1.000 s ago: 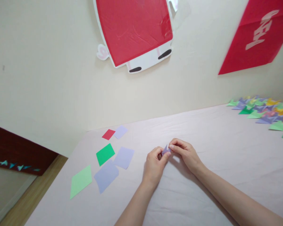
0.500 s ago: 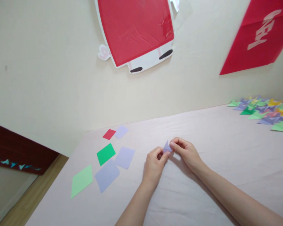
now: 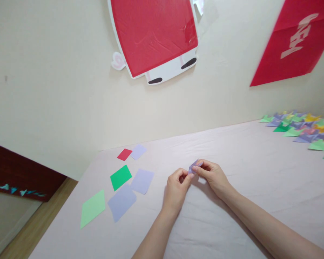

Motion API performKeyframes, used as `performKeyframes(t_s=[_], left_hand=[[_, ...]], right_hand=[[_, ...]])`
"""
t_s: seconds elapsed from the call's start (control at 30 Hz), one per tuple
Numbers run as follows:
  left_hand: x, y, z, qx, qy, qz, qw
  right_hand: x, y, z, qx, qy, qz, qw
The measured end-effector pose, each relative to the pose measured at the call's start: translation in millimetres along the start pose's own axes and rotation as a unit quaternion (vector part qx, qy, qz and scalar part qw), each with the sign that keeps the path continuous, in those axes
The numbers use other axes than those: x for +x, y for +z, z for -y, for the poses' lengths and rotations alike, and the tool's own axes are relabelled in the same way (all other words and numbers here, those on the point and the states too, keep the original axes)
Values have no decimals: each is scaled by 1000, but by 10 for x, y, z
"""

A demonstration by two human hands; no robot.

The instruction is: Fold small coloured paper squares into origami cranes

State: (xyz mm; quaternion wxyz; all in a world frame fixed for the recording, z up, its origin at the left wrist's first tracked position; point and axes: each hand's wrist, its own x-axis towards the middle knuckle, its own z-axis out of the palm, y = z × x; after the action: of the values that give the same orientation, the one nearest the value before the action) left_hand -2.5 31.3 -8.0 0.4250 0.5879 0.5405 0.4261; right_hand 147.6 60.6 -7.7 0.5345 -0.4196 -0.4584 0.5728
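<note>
The folded paper sits between left hand and right hand, pinched in the fingertips of both. It is small and purple (creases blurred).

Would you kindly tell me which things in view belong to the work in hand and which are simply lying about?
In the work:
folded purple paper
left hand and right hand, both on it

Seemingly just about, untouched:
red sheet
dark green sheet
light green sheet
three flat purple sheets
cluster of folded papers
red wall hanging
</note>
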Motion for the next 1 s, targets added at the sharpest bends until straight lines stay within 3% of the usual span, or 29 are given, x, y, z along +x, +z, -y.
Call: performKeyframes(t_s=[0.37, 0.57, 0.77, 1.0], left_hand=[[-14, -5, 5, 16, 25, -4, 1000], [-26, -32, -157, -3, 64, -80, 995], [-20, -7, -192, -8, 68, -82, 994], [-27, 7, -194, 17, 86, -75, 993]], right_hand=[[50, -51, -26, 19, -24, -39, 999], [2, -18, -3, -4, -34, 14, 999], [-25, 20, 11, -33, -37, 57, 997], [-42, 51, 35, -15, -50, 28, 998]])
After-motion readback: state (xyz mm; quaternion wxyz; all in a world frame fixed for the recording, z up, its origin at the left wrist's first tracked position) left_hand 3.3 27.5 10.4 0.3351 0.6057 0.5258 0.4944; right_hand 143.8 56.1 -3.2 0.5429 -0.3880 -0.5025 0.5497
